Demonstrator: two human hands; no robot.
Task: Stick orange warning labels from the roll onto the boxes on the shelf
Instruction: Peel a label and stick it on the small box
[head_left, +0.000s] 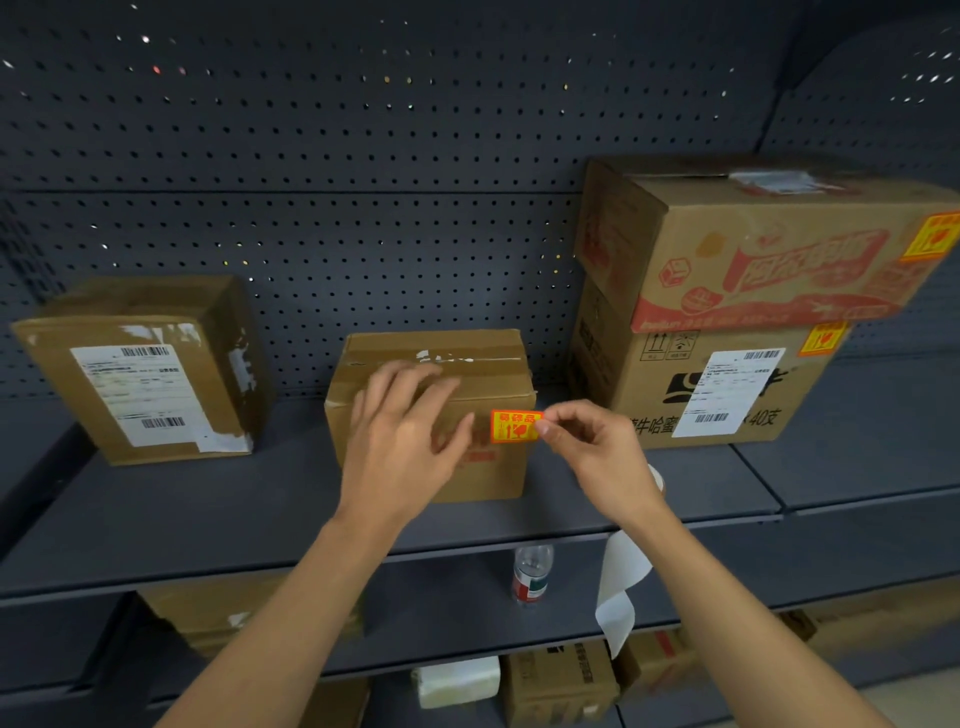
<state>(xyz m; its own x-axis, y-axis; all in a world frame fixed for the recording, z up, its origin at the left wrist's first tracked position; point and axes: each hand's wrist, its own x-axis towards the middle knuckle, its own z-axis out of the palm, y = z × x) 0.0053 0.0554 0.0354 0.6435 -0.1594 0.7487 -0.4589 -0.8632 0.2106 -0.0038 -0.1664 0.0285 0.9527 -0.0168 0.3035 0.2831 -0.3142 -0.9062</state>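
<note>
A small cardboard box (493, 364) stands in the middle of the dark shelf (208, 519). My right hand (597, 457) pinches the right edge of an orange warning label (514, 426) held against the box's upper right front corner. My left hand (405, 436) lies flat on the box's front with fingers spread, holding nothing. The label roll (658, 480) is mostly hidden behind my right wrist, and its white backing strip (621, 587) hangs down over the shelf edge.
A labelled box (145, 364) stands at the left. Two stacked boxes at the right, the upper (753, 249) and the lower (727, 384), each carry an orange label. A bottle (531, 574) stands on the shelf below, with more boxes beneath.
</note>
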